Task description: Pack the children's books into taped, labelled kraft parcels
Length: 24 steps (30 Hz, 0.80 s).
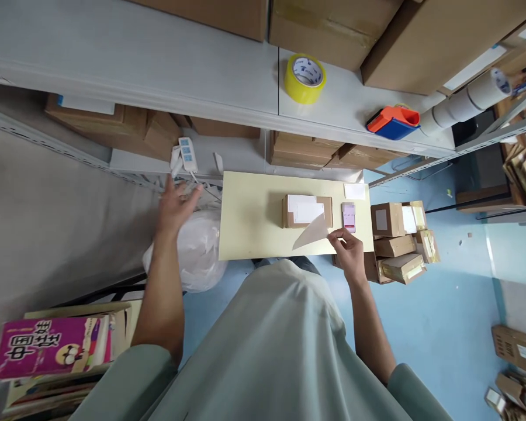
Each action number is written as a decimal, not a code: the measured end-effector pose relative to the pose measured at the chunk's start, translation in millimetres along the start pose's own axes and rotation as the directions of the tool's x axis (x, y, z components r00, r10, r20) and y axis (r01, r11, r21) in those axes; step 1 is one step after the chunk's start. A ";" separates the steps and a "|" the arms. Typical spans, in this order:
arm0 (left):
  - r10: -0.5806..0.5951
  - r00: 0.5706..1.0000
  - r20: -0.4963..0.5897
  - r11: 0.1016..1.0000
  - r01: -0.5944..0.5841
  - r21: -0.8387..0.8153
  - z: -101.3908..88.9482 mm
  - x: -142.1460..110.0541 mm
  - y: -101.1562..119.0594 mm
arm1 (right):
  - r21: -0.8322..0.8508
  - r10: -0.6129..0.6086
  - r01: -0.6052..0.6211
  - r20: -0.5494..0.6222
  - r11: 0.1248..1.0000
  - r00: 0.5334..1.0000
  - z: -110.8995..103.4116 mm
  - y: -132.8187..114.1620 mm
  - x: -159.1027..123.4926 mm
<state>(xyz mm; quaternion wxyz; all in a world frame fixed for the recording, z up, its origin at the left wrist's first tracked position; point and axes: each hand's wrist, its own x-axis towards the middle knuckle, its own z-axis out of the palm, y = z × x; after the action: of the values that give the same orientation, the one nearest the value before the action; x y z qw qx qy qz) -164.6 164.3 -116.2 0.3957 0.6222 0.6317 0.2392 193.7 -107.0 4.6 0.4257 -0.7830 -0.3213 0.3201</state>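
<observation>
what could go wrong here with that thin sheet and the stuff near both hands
The thin sheet, pinched near one corner by the right hand, might fold or crease. That hand is close to the phone and could nudge it. The left hand, spread near the power strip, might knock it.

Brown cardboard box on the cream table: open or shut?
Shut: the box has no raised flaps; white paper labels lie on top.

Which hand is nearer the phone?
Right. The right hand is just short of the phone; the left hand is far off, past the left end of the table.
</observation>
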 end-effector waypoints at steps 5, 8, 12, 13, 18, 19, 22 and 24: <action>0.055 0.979 0.196 0.976 -0.011 -0.218 63.4 -76.4 88.5 | -0.118 -0.142 0.148 0.052 0.982 0.988 -1.8 9.3 14.4; 0.023 0.954 0.298 0.940 0.081 -0.330 98.5 -121.0 136.6 | -0.191 -0.287 0.303 0.108 0.934 0.952 -3.1 13.6 22.9; -0.019 0.921 0.390 0.903 0.183 -0.388 140.1 -159.5 174.2 | -0.232 -0.412 0.451 0.198 0.862 0.890 -6.8 24.1 31.7; -0.040 0.915 0.401 0.891 0.214 -0.401 149.8 -165.3 178.6 | -0.238 -0.420 0.466 0.221 0.852 0.881 -7.9 27.5 33.7; -0.146 0.916 0.374 0.819 0.324 -0.474 192.4 -183.6 186.7 | -0.264 -0.390 0.471 0.306 0.842 0.869 -14.5 46.2 42.8; -0.161 0.918 0.363 0.808 0.334 -0.486 199.2 -186.2 187.8 | -0.263 -0.382 0.467 0.317 0.844 0.868 -16.1 50.0 44.3; -0.207 0.917 0.340 0.773 0.367 -0.517 216.6 -191.8 192.0 | -0.231 -0.361 0.455 0.356 0.860 0.862 -21.5 61.0 47.8; -0.246 0.914 0.322 0.747 0.390 -0.539 226.2 -192.5 194.2 | -0.196 -0.336 0.434 0.389 0.880 0.858 -26.0 67.7 49.4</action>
<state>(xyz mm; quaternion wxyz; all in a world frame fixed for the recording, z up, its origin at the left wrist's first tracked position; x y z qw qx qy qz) 114.9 -44.9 -52.4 0.6752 0.3729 0.5721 0.2789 258.5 -109.8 -54.5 0.3052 -0.6855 -0.5833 0.3109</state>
